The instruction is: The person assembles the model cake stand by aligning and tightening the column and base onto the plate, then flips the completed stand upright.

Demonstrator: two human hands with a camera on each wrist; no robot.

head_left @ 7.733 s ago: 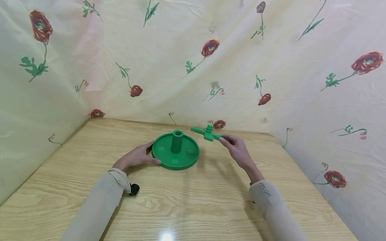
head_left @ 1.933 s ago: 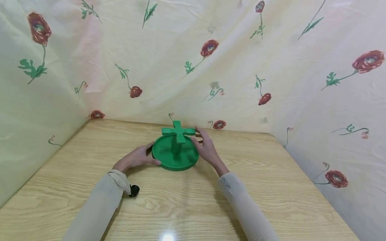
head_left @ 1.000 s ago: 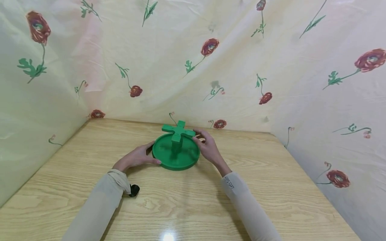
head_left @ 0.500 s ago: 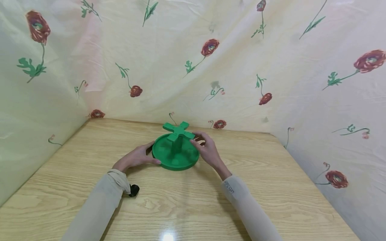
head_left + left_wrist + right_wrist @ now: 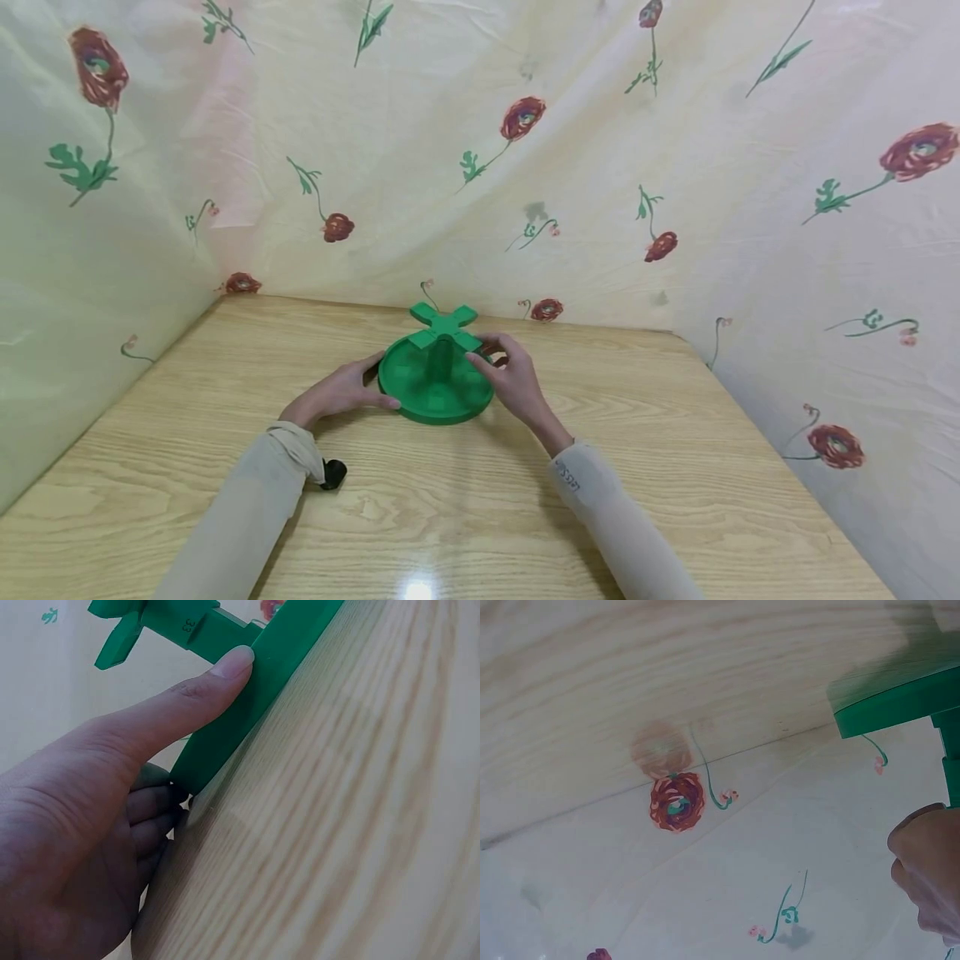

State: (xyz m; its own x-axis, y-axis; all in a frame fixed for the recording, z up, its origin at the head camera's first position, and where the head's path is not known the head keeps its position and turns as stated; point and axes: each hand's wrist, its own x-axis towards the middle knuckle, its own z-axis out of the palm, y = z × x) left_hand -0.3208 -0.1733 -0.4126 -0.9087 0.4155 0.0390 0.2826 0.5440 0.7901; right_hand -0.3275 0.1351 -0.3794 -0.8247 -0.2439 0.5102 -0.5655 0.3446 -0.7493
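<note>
In the head view a round green base (image 5: 438, 417) with a raised rim lies on the table, a thick post (image 5: 440, 363) standing at its centre. On top of the post sits a flat green cross (image 5: 444, 325) with square-ended arms. My left hand (image 5: 341, 390) grips the base from the left; in the left wrist view the thumb (image 5: 232, 664) lies over the rim (image 5: 259, 697) and the fingers curl behind it. Thumb and fingers of my right hand (image 5: 517, 382) pinch the cross's near right arm. That grasp is mostly cut off in the right wrist view.
The wood-grain table (image 5: 450, 517) is bounded at the back and both sides by flower-printed sheeting (image 5: 420, 167). A small black object (image 5: 334, 474) shows at the left sleeve's cuff.
Earlier the right hand held the cross apart, to the right of the post; now it is on the post. In the last second it has turned clockwise. The left hand has stayed put.
</note>
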